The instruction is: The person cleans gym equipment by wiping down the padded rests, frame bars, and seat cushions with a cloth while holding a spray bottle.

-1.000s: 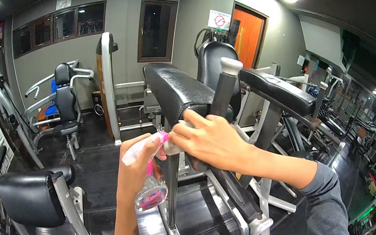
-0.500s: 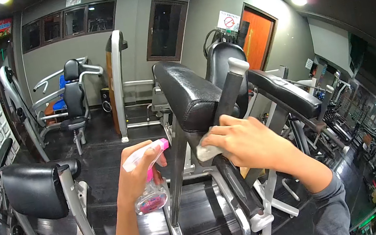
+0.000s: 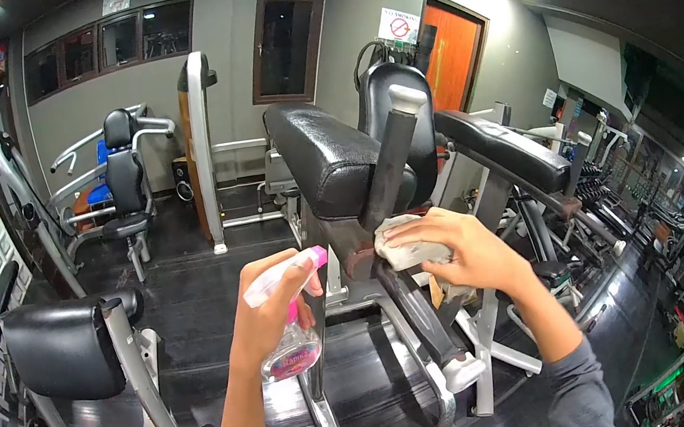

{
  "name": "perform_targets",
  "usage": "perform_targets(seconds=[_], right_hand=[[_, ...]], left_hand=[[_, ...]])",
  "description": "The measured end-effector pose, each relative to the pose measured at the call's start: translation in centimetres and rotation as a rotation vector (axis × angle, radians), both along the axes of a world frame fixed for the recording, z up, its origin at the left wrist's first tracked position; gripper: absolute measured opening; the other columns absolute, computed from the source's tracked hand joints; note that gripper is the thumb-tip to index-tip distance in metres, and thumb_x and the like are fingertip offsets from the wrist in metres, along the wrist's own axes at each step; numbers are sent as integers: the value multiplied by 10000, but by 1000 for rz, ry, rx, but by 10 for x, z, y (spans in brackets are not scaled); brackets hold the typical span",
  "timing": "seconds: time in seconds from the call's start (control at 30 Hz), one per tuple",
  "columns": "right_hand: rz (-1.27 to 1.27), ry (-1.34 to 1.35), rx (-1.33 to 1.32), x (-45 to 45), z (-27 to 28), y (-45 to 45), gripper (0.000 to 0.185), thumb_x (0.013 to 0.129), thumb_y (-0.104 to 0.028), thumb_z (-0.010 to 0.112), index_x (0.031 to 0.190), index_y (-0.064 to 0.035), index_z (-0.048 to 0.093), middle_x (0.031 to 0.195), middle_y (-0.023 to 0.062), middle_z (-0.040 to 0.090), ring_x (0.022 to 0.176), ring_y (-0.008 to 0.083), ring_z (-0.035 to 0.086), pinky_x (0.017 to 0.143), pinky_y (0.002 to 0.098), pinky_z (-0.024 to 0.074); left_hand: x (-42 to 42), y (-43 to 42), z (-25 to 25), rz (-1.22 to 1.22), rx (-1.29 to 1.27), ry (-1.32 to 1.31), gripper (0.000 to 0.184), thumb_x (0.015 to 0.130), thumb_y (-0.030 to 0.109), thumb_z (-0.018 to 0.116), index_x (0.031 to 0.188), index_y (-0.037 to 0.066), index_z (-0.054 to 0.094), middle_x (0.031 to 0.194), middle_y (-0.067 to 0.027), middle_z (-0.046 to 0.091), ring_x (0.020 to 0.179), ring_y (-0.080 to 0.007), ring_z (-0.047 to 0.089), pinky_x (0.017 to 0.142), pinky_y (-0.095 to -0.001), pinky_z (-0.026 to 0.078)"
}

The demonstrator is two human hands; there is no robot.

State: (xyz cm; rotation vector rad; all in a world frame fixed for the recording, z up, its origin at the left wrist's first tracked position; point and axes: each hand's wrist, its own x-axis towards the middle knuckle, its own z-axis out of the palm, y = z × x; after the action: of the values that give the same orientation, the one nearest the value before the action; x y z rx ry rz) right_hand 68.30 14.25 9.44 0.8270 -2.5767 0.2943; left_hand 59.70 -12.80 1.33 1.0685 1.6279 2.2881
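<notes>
My left hand point(image 3: 271, 304) is closed around a clear spray bottle point(image 3: 292, 355) with a pink and white trigger head, its nozzle pointing right. My right hand point(image 3: 468, 251) grips a whitish cloth point(image 3: 409, 243), pressed against the machine's frame just below a black handle grip point(image 3: 392, 168). That grip has a light grey end cap and rises beside a thick black pad point(image 3: 332, 156). Below the cloth, a dark padded bar point(image 3: 419, 314) slopes down to a pale end cap point(image 3: 463, 372). Part of the frame under the cloth and fingers is hidden.
A black seat pad point(image 3: 64, 349) on a grey frame stands at lower left. Another padded machine point(image 3: 514, 148) is to the right. Metal floor legs point(image 3: 332, 426) stand in front of me. Farther back is a machine with a seat point(image 3: 126, 183).
My right hand and the cloth have shifted from the pad's lower front corner to the frame at the grip's base. My left hand has moved right with the bottle. The view has shifted slightly.
</notes>
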Motion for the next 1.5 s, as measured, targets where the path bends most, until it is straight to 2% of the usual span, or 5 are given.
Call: perform_targets(seconds=[0.13, 0.43, 0.67, 0.83, 1.5], right_hand=[[-70, 16, -527, -11, -42, 7, 371, 770, -14, 671, 1141, -26, 681, 1049, 129, 717, 968, 212, 688, 886, 320, 515], [-43, 557, -645, -54, -39, 11, 378, 724, 37, 687, 1095, -34, 705, 1015, 126, 718, 897, 244, 685, 822, 325, 530], [153, 724, -237, -68, -33, 22, 571, 537, 13, 722, 1091, -127, 725, 1179, 16, 683, 950, 241, 614, 813, 345, 537], [218, 796, 382, -53, 4, 32, 410, 709, -148, 680, 1112, -214, 720, 1130, -78, 679, 848, 152, 622, 627, 271, 569], [-116, 603, 556, -39, 81, -38, 307, 702, -126, 679, 1008, -148, 665, 920, -13, 616, 935, 210, 584, 505, 307, 555]], left_hand=[[2, 9, 3, -23, 6, 13, 327, 972, 281, 574, 948, -38, 646, 748, -65, 634, 453, -124, 582, 429, -243, 462], [7, 20, 31, 71, -80, 43, 317, 983, 273, 562, 965, -32, 650, 736, -62, 633, 454, -123, 584, 430, -254, 475], [4, 32, 38, 122, -80, 20, 318, 973, 284, 571, 922, -20, 649, 720, -62, 631, 445, -134, 588, 416, -252, 466], [3, 33, 49, 178, -106, 48, 377, 940, 324, 555, 889, -45, 613, 701, -116, 630, 425, -180, 591, 432, -310, 510], [-30, 13, 32, 10, 129, 18, 351, 953, 295, 585, 914, -51, 633, 725, -97, 628, 437, -140, 583, 424, -256, 481]])
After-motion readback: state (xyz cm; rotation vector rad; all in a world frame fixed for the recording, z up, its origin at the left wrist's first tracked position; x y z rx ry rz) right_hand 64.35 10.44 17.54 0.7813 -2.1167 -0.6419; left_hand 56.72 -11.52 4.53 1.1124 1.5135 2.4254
